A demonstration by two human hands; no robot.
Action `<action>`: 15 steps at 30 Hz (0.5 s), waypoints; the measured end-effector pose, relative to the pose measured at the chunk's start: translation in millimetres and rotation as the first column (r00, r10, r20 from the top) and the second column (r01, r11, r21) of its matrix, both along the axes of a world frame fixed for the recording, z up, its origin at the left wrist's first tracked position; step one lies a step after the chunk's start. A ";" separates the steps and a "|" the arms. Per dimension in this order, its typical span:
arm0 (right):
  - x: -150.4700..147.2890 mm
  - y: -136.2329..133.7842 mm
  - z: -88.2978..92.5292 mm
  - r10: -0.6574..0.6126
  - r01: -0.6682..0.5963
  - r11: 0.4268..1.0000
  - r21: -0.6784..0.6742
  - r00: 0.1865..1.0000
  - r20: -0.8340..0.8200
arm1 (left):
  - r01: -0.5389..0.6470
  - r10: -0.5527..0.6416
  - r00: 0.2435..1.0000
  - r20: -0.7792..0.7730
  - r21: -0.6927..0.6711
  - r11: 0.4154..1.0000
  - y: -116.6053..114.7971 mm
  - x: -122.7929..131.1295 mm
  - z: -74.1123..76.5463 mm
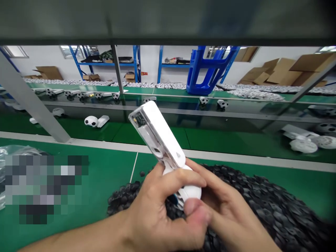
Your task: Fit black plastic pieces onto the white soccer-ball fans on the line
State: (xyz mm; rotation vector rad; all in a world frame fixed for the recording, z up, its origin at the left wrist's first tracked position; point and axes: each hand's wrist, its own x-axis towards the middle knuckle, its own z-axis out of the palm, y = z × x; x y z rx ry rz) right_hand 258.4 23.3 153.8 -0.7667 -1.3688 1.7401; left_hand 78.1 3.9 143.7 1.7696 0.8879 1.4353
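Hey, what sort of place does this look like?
Probably a factory assembly floor. A green conveyor line carries white items with soccer-ball patterns, a heap of small black parts lies close by, and blue storage racks stand along the far wall.

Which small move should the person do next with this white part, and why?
Probably steady the white housing with the right hand: it stands up tilted, gripped only at its lower end, while the left hand holds it there above the heap of small black parts.
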 end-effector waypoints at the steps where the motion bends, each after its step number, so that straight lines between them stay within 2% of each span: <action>1: 2.3 2.7 1.2 0.005 -0.005 1.000 0.025 1.000 0.012 | 0.035 -0.034 0.999 0.024 -0.042 0.998 0.2 -1.1 2.1; 4: 15.8 15.1 7.8 0.014 -0.028 0.994 0.103 0.991 0.136 | 0.191 -0.143 0.965 0.219 -0.221 0.956 2.3 -6.8 12.2; 6: 26.2 24.9 10.9 -0.013 -0.085 0.967 0.239 0.925 0.379 | 0.239 -0.126 0.923 0.363 -0.284 0.929 5.0 -10.6 19.9; 7: 30.0 29.4 10.8 -0.049 -0.162 0.930 0.329 0.835 0.549 | 0.227 -0.089 0.912 0.401 -0.311 0.923 6.5 -12.0 23.2; 9: 32.8 37.0 5.7 -0.164 -0.362 0.829 0.426 0.571 0.804 | 0.184 -0.019 0.911 0.413 -0.364 0.913 9.2 -13.2 27.9; 10: 31.8 39.8 0.9 -0.214 -0.437 0.793 0.425 0.454 0.865 | 0.173 0.001 0.913 0.408 -0.388 0.905 10.2 -13.1 29.1; 11: 29.4 41.8 -5.1 -0.243 -0.481 0.775 0.410 0.372 0.896 | 0.171 0.012 0.913 0.407 -0.410 0.896 10.9 -12.8 29.6; 12: 26.2 43.2 -11.8 -0.255 -0.496 0.773 0.395 0.328 0.910 | 0.178 0.016 0.912 0.410 -0.429 0.886 11.3 -12.3 29.4; 15: 15.8 43.8 -31.4 -0.280 -0.513 0.766 0.387 0.275 0.920 | 0.206 0.013 0.906 0.424 -0.467 0.860 10.9 -11.0 26.5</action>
